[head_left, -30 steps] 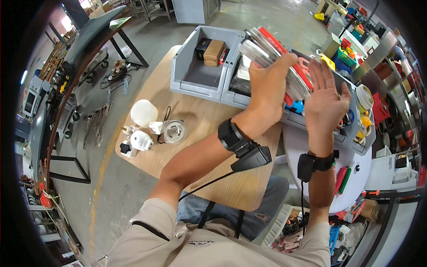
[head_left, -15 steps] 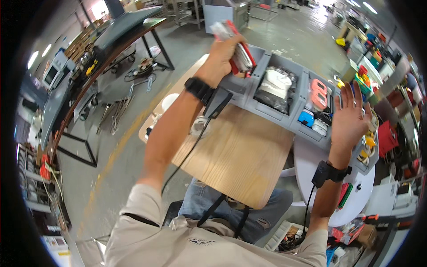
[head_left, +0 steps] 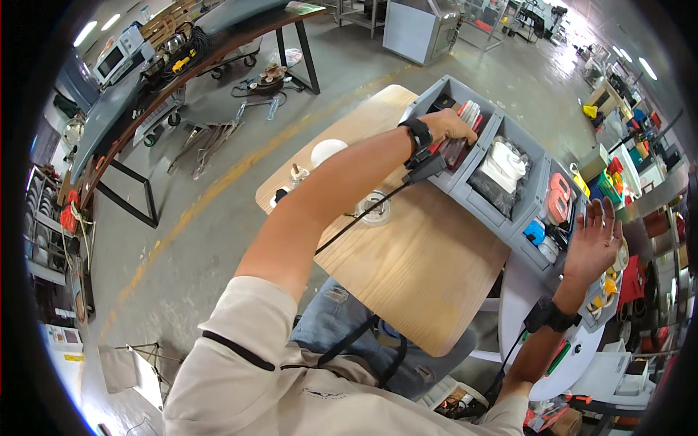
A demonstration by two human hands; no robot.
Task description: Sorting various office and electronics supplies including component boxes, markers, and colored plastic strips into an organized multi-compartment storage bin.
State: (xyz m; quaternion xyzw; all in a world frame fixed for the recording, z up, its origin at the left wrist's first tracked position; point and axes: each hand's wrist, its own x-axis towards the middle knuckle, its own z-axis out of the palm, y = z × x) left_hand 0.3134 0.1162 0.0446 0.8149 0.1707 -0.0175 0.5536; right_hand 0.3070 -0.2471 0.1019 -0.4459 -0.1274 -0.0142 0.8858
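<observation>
At the far end of the wooden table, my left hand (head_left: 449, 127) reaches into the leftmost grey bin (head_left: 429, 105). Its fingers are closed around a clear-wrapped packet (head_left: 470, 115) with red and white parts; the exact kind is hard to make out. Over the right-hand bins, my right hand (head_left: 592, 247) is raised with its fingers spread and holds nothing. Close beside it are a salmon-pink looped item (head_left: 558, 196) and a blue item (head_left: 534, 232) in a bin. The middle bin holds a white object (head_left: 503, 161) on black plastic.
On the wooden table (head_left: 429, 269) stand a white round dish (head_left: 329, 151), a small bottle-like item (head_left: 298, 173) and a round clear container (head_left: 374, 209). A white round table (head_left: 512, 320) stands to the right. A dark-legged bench (head_left: 218, 43) lies beyond on the left.
My left hand has lowered the red and white packet from above the bins into the leftmost bin. My right hand stays spread near the right bins. The whole view has shifted.
</observation>
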